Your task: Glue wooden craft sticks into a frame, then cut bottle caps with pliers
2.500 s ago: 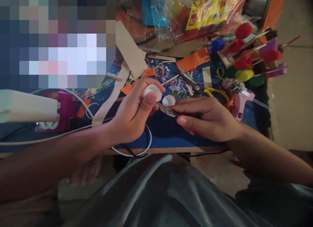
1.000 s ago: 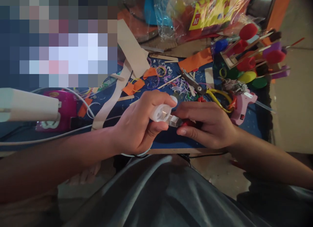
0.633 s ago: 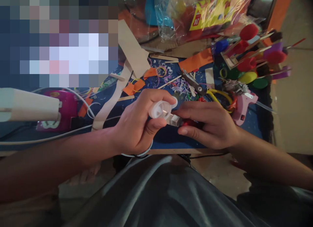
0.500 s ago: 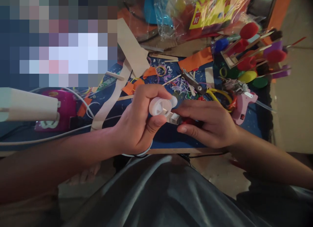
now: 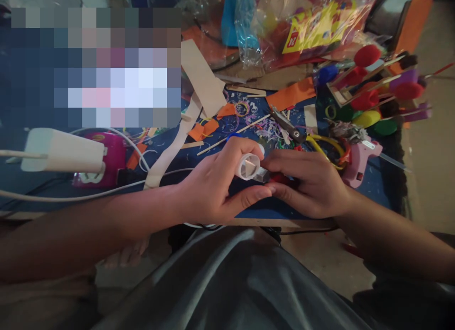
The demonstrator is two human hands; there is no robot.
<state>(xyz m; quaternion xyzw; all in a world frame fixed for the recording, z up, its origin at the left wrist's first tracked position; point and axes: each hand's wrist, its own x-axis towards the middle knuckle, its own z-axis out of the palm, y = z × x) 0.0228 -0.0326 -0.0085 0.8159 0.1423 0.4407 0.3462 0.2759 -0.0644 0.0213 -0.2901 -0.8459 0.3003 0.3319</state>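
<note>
Because a white cable (image 5: 81,197) runs beside the left forearm (image 5: 124,211), left of frame, a snag could jerk that arm. Centre: left hand (image 5: 209,185) half curled, index finger (image 5: 241,144) round a white cap (image 5: 245,161), thumb (image 5: 250,196) stretched off it; hold looks loose, so cap may twist or slip. Just right, right hand (image 5: 309,183) curls tightly round a red-handled metal tool (image 5: 262,174), its end at the cap's right edge, tip depth unclear. Thumbs sit close together; pushing hard could nick the left one.
</note>
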